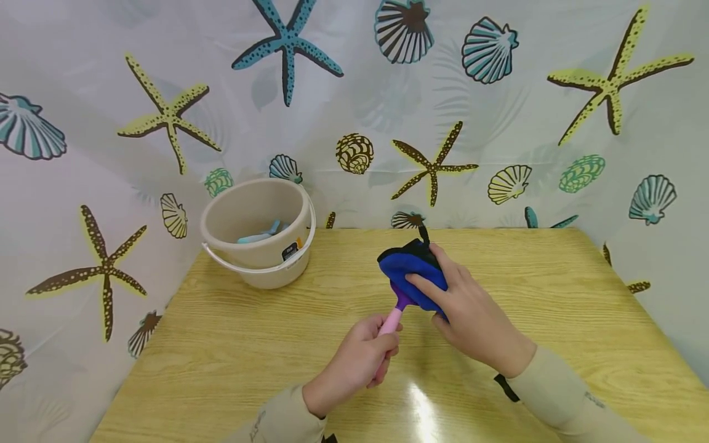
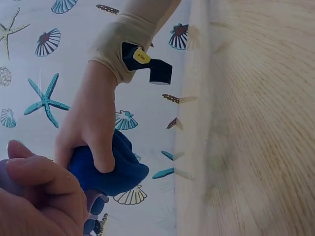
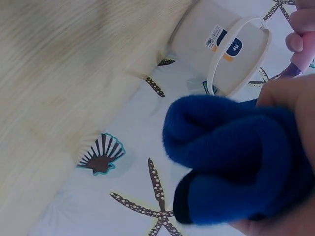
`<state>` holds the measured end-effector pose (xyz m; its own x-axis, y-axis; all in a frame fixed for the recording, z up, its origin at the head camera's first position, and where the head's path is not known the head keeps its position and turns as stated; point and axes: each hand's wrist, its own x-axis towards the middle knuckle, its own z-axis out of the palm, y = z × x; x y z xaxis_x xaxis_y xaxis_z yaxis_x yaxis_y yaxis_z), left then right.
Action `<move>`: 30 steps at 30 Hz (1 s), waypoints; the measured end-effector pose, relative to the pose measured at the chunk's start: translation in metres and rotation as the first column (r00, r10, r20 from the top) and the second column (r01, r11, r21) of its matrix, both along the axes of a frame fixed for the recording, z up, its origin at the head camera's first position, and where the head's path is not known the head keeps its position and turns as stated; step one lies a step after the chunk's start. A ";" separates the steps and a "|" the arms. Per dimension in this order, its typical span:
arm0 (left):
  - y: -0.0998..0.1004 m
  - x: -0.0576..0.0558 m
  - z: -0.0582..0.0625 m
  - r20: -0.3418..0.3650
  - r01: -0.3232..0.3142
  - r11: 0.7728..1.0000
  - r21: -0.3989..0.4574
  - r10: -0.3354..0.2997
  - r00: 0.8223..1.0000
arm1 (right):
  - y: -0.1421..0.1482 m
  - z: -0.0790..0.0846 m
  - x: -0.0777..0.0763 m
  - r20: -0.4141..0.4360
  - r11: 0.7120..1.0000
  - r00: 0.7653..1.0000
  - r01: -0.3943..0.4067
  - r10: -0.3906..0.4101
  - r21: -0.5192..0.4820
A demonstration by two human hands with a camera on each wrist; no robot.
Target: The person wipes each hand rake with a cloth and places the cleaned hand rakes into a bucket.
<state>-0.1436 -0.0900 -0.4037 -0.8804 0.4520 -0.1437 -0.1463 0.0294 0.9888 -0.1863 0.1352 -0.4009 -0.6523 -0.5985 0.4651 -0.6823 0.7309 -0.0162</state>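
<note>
Above the pale wooden counter [image 1: 221,344], the left hand [image 1: 354,363] is curling its fingers [image 1: 388,344] tightly around a pink plastic handle [image 1: 391,321] while the right hand [image 1: 471,314] is reaching forward, fingers [image 1: 423,284] wrapping a soft blue cloth [image 1: 412,271] over the handle's purple head, with a beige plastic bucket [image 1: 260,231] sitting farther back to the left.

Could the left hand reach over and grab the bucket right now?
Probably not right away. The left hand is gripping the pink handle, so it is busy. The bucket stands apart at the table's back left with bare wood between, so the path looks free once it lets go.
</note>
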 end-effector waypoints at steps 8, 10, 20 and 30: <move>0.003 -0.003 -0.006 -0.041 -0.028 0.998 -0.053 0.026 0.999 | -0.014 0.004 0.008 -0.084 0.998 0.996 0.033 -0.028 0.054; 0.003 -0.005 -0.009 -0.045 -0.036 0.998 -0.060 0.034 0.998 | -0.017 0.004 0.011 -0.064 0.998 0.998 0.009 -0.005 0.057; 0.003 -0.009 -0.014 -0.063 -0.059 0.994 -0.092 0.053 0.997 | -0.022 0.000 0.009 -0.201 0.990 0.979 0.049 -0.021 0.134; 0.002 -0.006 -0.011 -0.063 -0.060 0.993 -0.100 0.054 0.997 | -0.013 0.002 0.001 -0.234 0.983 0.969 0.118 -0.083 0.138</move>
<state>-0.1498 -0.0882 -0.4145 -0.9128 0.3865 -0.1322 -0.0907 0.1237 0.9882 -0.1853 0.1219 -0.3990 -0.6007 -0.6093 0.5176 -0.5786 0.7781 0.2444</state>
